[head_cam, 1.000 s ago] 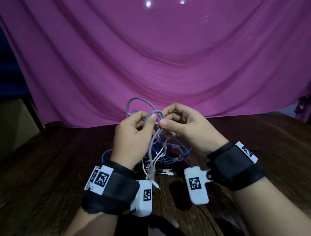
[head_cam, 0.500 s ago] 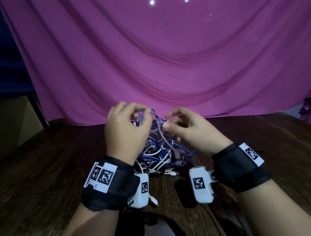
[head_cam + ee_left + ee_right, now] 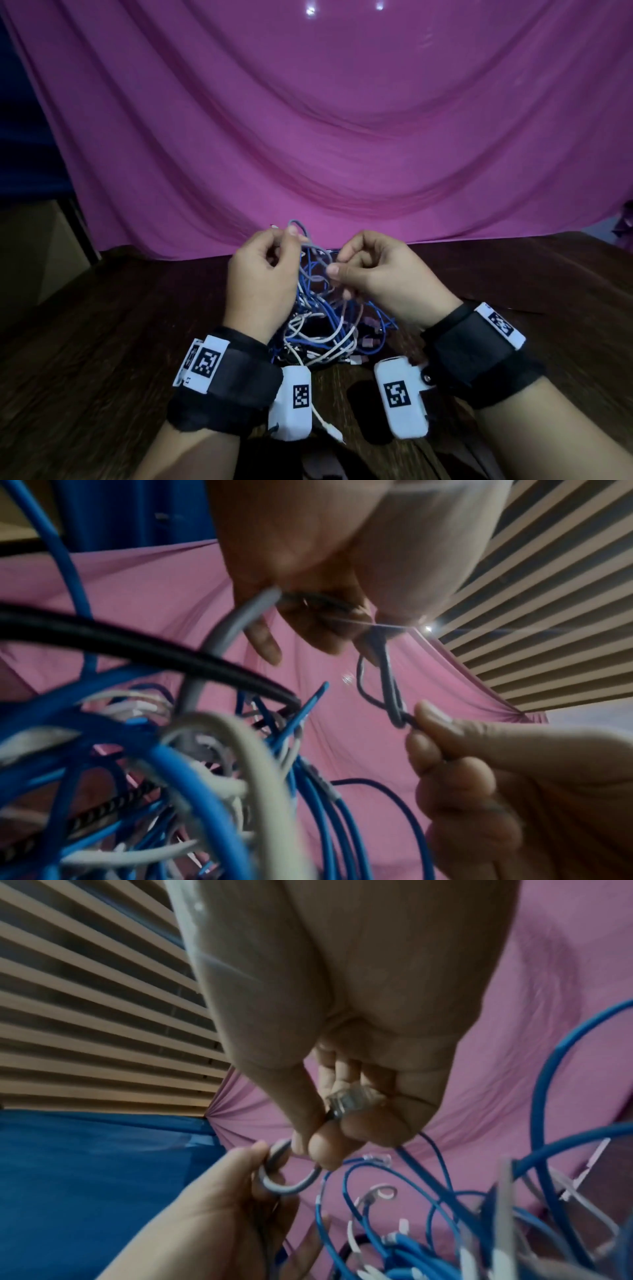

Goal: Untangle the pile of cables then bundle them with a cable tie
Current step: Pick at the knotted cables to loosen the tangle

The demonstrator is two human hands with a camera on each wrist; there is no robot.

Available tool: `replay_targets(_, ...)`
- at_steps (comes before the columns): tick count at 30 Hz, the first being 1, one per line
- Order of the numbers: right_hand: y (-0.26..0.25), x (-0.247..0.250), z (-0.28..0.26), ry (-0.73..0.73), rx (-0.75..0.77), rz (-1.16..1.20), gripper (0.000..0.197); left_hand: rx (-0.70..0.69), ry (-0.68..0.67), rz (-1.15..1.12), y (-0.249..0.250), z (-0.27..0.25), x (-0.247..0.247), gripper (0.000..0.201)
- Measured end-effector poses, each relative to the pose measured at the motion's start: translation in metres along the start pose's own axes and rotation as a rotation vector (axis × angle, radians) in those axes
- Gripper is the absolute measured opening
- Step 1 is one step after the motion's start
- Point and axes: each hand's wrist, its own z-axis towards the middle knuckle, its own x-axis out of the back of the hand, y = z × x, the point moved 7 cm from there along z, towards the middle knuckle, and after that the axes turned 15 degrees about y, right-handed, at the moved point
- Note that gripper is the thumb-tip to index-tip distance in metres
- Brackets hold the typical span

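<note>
Cables (image 3: pixel 322 329) lie in one tangled pile of blue, white, grey and black strands, too knotted to count, on the wooden table (image 3: pixel 102 342) between two raised hands. One grey cable (image 3: pixel 310 250) rises from the pile and loops between them. Left hand (image 3: pixel 260 274), fingers curled, pinches its loop above the pile; right hand (image 3: pixel 380 270) pinches the same cable beside a clear plug (image 3: pixel 352 1099) tucked under its curled fingers.

No words, brands or numbers can be read anywhere. The only signs are black-and-white square code markers (patterns, not letters) on the white tags (image 3: pixel 209 363) of the left wristband and on the white wrist cameras (image 3: pixel 398 394).
</note>
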Motion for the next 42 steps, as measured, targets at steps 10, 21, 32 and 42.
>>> replay_targets(10,0.001,-0.009,-0.010,-0.251,-0.211,0.254,0.038,-0.115,-0.313,-0.083,0.016,-0.015,-0.017,0.034)
replay_targets(21,-0.020,0.043,0.018,0.249,0.050,0.367,0.018,-0.020,-0.500,-0.006,0.000,-0.022,-0.024,0.043)
replay_targets(32,-0.023,0.024,0.005,0.315,0.265,0.216,0.015,0.152,-0.620,-0.174,0.013,-0.034,-0.030,0.075)
replay_targets(42,-0.001,0.003,0.007,0.088,0.084,0.298,0.022,0.260,-0.620,-0.303,0.006,-0.036,-0.033,0.027)
